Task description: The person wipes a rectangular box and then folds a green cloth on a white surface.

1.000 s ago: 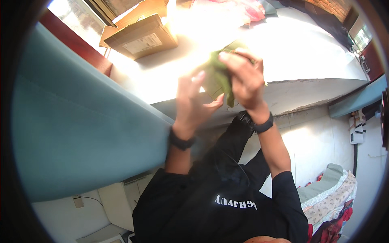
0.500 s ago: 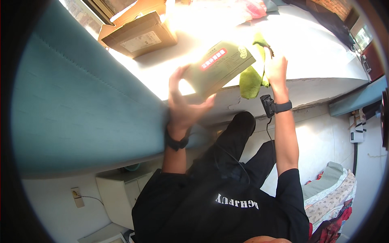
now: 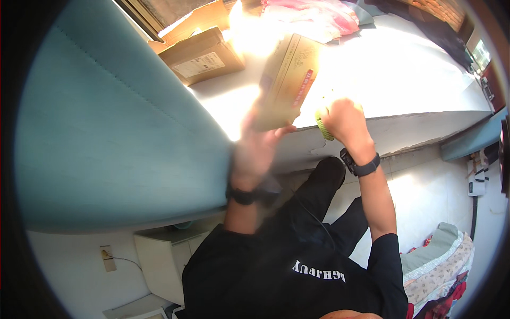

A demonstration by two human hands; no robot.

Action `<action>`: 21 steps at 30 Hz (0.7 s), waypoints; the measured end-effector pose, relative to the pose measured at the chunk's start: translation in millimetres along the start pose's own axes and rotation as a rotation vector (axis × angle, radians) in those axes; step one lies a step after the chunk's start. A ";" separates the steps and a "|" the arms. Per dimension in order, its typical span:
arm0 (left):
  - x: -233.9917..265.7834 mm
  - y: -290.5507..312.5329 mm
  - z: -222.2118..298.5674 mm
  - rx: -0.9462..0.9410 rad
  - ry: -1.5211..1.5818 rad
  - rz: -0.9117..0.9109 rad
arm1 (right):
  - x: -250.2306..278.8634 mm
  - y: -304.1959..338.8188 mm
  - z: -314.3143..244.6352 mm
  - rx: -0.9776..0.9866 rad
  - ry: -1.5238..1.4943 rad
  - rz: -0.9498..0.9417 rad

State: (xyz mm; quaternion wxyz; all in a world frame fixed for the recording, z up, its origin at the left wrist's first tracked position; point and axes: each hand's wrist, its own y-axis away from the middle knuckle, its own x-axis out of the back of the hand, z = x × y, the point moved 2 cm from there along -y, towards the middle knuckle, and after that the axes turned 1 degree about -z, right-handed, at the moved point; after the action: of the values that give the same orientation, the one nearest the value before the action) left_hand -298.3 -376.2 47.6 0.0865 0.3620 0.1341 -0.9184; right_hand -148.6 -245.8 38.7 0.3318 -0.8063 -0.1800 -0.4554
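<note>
A tan and gold cardboard box [image 3: 289,80] with a red label strip stands tilted in the air over the white ledge. My left hand [image 3: 259,146] grips it by its lower end; motion blurs the hand and part of the box. Close to the box's right side, my right hand [image 3: 344,119] is closed around a green ribbed cloth [image 3: 323,127]. Only the cloth's lower edge shows below the fingers, and glare washes out the area above them. A black strap with a small device circles my right wrist, and a dark band is on my left.
On the white ledge [image 3: 414,74] sit an opened brown carton [image 3: 204,56] and a pink plastic bag [image 3: 319,18]. A blue-green padded panel [image 3: 122,127] fills the left side. Folded bedding [image 3: 435,260] lies lower right, and a white cabinet [image 3: 159,260] stands lower left.
The box has turned more upright, showing another face. My right hand has come lower and left, bunching the green cloth, which hung loose before. The whole view has shifted slightly.
</note>
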 end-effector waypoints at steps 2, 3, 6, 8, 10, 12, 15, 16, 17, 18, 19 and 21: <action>-2.3 0.0 -2.7 0.048 0.142 -0.017 | -13.2 5.3 3.6 0.107 0.147 -0.079; -3.7 0.8 -2.0 0.091 0.285 -0.032 | -17.5 8.1 1.1 0.175 0.135 0.012; -0.8 -0.1 -1.1 0.170 0.418 -0.115 | -18.0 11.7 2.0 0.194 0.094 0.097; -5.6 -1.9 -1.4 0.189 0.482 -0.102 | -17.0 11.0 13.0 0.139 0.072 0.091; -7.3 -1.4 0.4 0.200 0.536 -0.086 | -16.7 8.0 24.1 0.304 0.192 0.091; -6.0 -2.0 -1.1 0.206 0.578 -0.132 | -12.8 3.8 33.4 0.321 0.111 0.137; -6.4 -2.9 -1.3 0.236 0.606 -0.186 | -11.4 4.0 30.6 0.230 0.088 0.103; -4.4 -3.5 -2.3 0.237 0.605 -0.187 | -12.1 5.4 30.1 0.123 0.145 0.027; -2.0 -3.8 -3.5 0.246 0.606 -0.221 | -15.4 8.2 30.7 0.123 0.145 0.028; -0.1 -4.1 -3.9 0.254 0.606 -0.254 | -20.6 10.8 30.3 0.144 0.174 0.114; 0.3 -3.5 -4.2 0.254 0.603 -0.255 | -23.3 12.4 29.7 0.164 0.203 0.199; -1.4 -1.2 -5.8 0.215 0.625 -0.209 | -24.0 11.4 29.4 0.094 0.176 0.149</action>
State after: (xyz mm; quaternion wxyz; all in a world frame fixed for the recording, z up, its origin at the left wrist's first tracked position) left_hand -293.9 -373.2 44.7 -0.0921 0.6170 0.0929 -0.7760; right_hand -136.3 -233.1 3.3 0.4168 -0.7579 -0.1110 -0.4895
